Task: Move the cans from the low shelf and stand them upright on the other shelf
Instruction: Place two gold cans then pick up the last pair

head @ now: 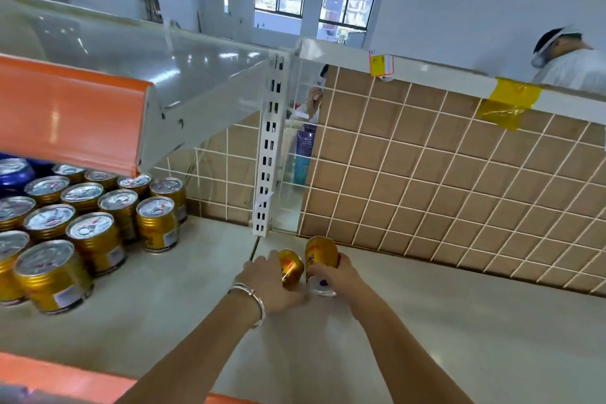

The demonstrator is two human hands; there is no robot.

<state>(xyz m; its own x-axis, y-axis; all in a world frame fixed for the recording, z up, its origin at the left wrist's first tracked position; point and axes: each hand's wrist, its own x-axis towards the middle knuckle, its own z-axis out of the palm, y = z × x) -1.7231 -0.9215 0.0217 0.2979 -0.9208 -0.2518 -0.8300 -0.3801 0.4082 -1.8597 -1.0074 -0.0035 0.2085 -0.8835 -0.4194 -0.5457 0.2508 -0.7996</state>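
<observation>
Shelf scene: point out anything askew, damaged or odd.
Yellow tape patches the white top rail of the cardboard-backed grid panel, wrinkled and peeling like a makeshift repair. The two gold cans in the left hand and right hand are tilted, unlike the upright group of cans.

My forearms are bare, with no sleeves showing. On my left wrist I wear two thin silver bangles (250, 300), one carrying a small bead. My right wrist carries nothing.
</observation>
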